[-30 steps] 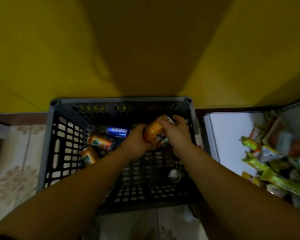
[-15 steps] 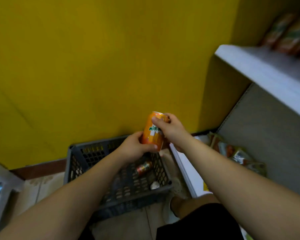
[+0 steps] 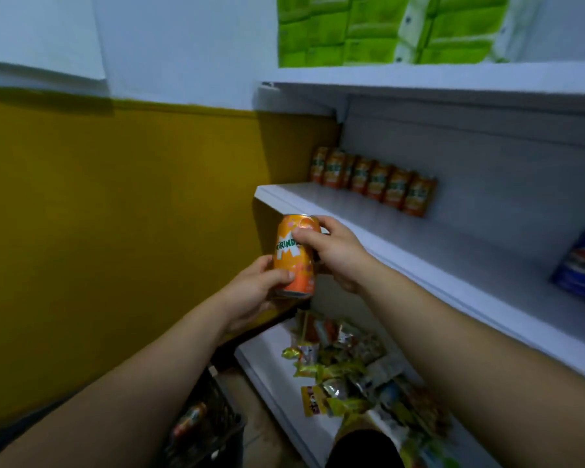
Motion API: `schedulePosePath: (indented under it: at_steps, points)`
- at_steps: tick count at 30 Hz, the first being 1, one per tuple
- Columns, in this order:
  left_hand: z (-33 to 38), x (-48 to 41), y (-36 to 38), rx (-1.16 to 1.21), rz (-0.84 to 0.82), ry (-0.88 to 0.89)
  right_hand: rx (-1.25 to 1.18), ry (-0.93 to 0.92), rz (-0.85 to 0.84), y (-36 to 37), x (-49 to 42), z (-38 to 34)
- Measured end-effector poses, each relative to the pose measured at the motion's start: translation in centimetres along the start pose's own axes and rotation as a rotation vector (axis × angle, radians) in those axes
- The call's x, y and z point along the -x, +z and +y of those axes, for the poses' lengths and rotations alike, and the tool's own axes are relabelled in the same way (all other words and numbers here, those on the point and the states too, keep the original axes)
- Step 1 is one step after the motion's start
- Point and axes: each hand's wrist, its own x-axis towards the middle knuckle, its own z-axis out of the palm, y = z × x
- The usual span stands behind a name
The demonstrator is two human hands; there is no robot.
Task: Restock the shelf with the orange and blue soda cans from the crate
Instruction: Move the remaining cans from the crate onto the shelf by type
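Since both the left hand (image 3: 262, 288) and right hand (image 3: 335, 251) grip the orange can (image 3: 293, 256) upright, I'd slide it onto the shelf (image 3: 368, 228) beside the orange row (image 3: 374, 180).

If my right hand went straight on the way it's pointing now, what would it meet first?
The orange can it grips together with the left hand. Past that, the right hand likely meets the yellow wall just left of the shelf corner; depth is unclear.
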Motion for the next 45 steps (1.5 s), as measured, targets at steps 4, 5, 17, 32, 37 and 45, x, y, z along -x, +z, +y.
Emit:
schedulePosePath:
  at_steps: [4,5,17,32,37,45]
  points:
    - [1.5,-2.8,4.5,-0.264,-0.066,0.101,0.079,-0.078,0.205,-5.2,0.6,-0.9]
    - [1.7,-3.6,5.6,-0.303,-0.085,0.117,0.085,-0.086,0.250,-6.4,0.8,-1.1]
    - [0.7,-13.5,12.8,-1.103,-0.243,0.291,0.203,-0.030,0.555,-17.3,0.4,0.0]
    - [1.1,-22.3,11.6,-1.588,-0.269,0.230,0.365,0.024,0.391,-20.8,-3.7,2.8]
    - [2.1,-24.9,9.7,-1.598,-0.266,0.203,0.401,-0.077,0.437,-19.8,-8.4,4.4]
    - [3.3,-29.6,5.5,-1.596,-0.171,0.113,0.479,-0.135,0.425,-18.9,-16.3,5.1]
